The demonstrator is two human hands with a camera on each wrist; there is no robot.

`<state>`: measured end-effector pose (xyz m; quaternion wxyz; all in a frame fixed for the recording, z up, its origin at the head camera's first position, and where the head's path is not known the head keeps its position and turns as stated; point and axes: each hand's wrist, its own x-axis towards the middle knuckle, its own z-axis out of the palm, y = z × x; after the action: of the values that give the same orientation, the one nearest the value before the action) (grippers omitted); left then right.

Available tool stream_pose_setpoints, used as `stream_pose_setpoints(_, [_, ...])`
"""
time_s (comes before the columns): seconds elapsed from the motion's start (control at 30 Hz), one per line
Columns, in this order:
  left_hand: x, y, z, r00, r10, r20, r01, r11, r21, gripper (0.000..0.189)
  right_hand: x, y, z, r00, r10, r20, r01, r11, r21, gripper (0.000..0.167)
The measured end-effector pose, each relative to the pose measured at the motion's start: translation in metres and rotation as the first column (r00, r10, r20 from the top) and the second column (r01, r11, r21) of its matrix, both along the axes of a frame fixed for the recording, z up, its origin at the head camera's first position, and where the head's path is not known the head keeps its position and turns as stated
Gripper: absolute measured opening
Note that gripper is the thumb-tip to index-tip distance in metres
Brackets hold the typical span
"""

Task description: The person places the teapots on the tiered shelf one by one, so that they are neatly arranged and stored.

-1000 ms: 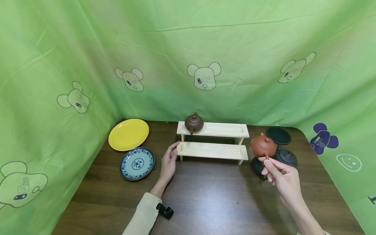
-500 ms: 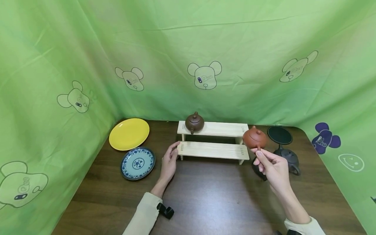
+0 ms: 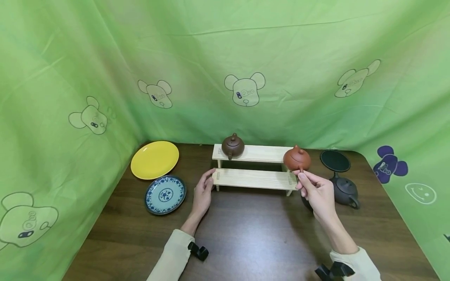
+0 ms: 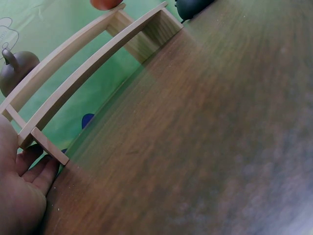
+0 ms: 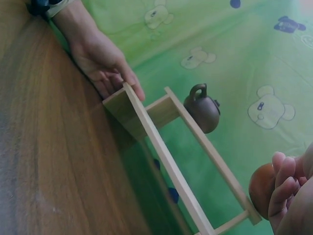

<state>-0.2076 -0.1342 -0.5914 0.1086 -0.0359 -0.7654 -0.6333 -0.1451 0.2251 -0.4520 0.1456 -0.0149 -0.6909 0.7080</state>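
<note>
One red teapot [image 3: 297,159], pinched by the right hand [image 3: 320,193], has shifted left, reaching the far shelf's [image 3: 264,153] right end while the left hand [image 3: 202,196] grips the wooden rack [image 3: 254,179].

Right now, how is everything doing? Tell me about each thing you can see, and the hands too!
Shelf: standing on its legs
Left hand: holding the shelf's left end
Right hand: pinching the red teapot
Red teapot: held, lid on
Brown teapot: upright on the shelf, lid on
Black teapot: upright
Dark thing by the right hand: mostly hidden, can't tell
Yellow plate: face up
Blue plate: face up
Black disc: lying flat
Cloth: hanging, wrinkled
</note>
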Motion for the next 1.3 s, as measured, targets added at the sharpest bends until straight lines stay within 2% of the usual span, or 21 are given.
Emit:
stream_pose_setpoints(0.1, [-0.001,0.0,-0.003,1.0,0.001,0.0,-0.001,1.0,-0.011,0.036,-0.005,-0.003,-0.002,1.0,-0.002,0.0,0.002,1.0,0.011,0.023])
stream_pose_setpoints(0.17, [0.001,0.001,-0.001,1.0,0.0,-0.014,-0.001,1.0,-0.018,0.036,-0.008,-0.005,-0.002,1.0,-0.006,0.005,0.006,1.0,0.024,0.023])
stream_pose_setpoints(0.37, [0.016,0.007,0.023,0.997,0.0,-0.082,-0.001,1.0,-0.013,0.036,-0.015,-0.011,-0.001,1.0,-0.001,0.007,0.001,0.999,0.05,0.024])
stream_pose_setpoints(0.43, [0.02,0.008,0.032,0.998,-0.002,-0.068,0.001,1.0,-0.012,0.036,-0.018,-0.013,0.0,1.0,0.009,0.006,-0.01,0.999,0.044,0.023])
stream_pose_setpoints(0.53, [0.02,0.009,0.034,1.0,0.011,-0.021,-0.011,1.0,-0.017,0.036,-0.021,-0.016,0.0,1.0,0.023,0.017,-0.023,0.999,0.039,0.025])
stream_pose_setpoints(0.67, [0.009,0.004,0.014,0.999,0.011,0.032,-0.011,1.0,-0.017,0.035,-0.025,-0.019,0.0,0.999,0.034,0.027,-0.036,0.998,0.049,0.031])
stream_pose_setpoints(0.77, [0.004,0.001,0.006,1.0,0.0,0.017,0.0,1.0,-0.015,0.034,-0.029,-0.021,0.0,0.999,0.035,0.027,-0.037,0.998,0.055,0.031])
stream_pose_setpoints(0.9, [0.008,0.003,0.011,0.999,0.009,-0.03,-0.01,1.0,-0.029,0.036,-0.033,-0.024,-0.001,0.999,0.034,0.032,-0.035,0.998,0.058,0.031])
stream_pose_setpoints(1.03, [0.007,0.003,0.009,1.0,0.02,-0.013,-0.02,0.999,-0.039,0.036,-0.037,-0.028,-0.002,0.999,0.035,0.026,-0.036,0.998,0.057,0.03])
stream_pose_setpoints(1.17, [0.007,0.002,0.009,0.999,0.005,-0.036,-0.006,0.999,-0.033,0.037,-0.04,-0.03,-0.002,0.999,0.043,0.015,-0.043,0.998,0.04,0.03])
stream_pose_setpoints(1.3, [0.002,0.0,0.001,1.0,0.001,0.005,-0.001,1.0,-0.016,0.035,-0.041,-0.033,-0.002,0.999,0.041,0.02,-0.042,0.999,0.018,0.03])
